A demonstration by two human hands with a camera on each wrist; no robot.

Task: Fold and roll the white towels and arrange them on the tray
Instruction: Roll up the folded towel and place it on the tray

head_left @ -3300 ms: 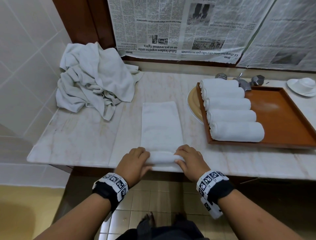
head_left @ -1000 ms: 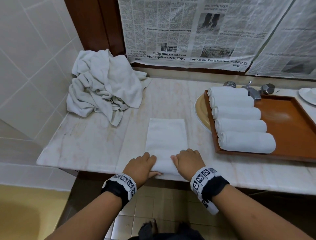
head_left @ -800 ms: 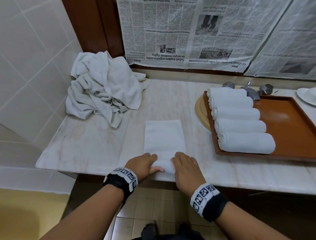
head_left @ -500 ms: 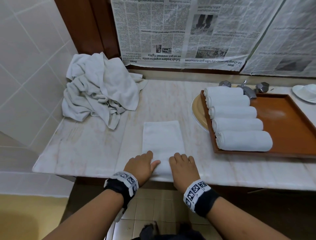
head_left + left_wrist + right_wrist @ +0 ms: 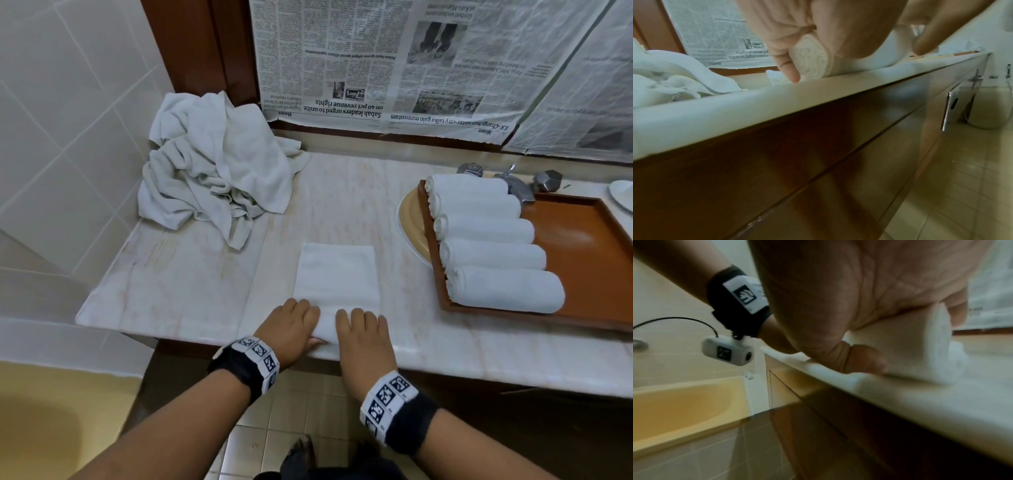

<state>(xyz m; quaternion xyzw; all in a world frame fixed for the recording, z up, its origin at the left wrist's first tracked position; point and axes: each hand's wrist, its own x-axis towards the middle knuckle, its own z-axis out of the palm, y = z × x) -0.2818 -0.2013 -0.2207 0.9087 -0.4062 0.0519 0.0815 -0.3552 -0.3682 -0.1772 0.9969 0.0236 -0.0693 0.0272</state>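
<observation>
A folded white towel (image 5: 337, 274) lies flat near the counter's front edge, its near end rolled up. My left hand (image 5: 291, 325) and right hand (image 5: 364, 337) sit side by side on that roll. The left wrist view shows fingers curled over the roll's spiral end (image 5: 809, 60). In the right wrist view my palm covers the roll (image 5: 906, 345) and my thumb lies against its near side. Several rolled white towels (image 5: 493, 253) lie in a row at the left of the brown tray (image 5: 589, 246). A heap of unfolded towels (image 5: 219, 171) sits at the back left.
A yellowish plate (image 5: 411, 226) pokes out from under the tray's left side. Metal tap fittings (image 5: 510, 178) and a white dish (image 5: 621, 195) stand behind the tray. Newspaper (image 5: 411, 61) covers the wall. A yellow bathtub (image 5: 684, 402) lies to the left, below the counter.
The flat part of the towel has grown shorter as the roll at its near end thickened. Both hands have moved a little closer together on the roll.
</observation>
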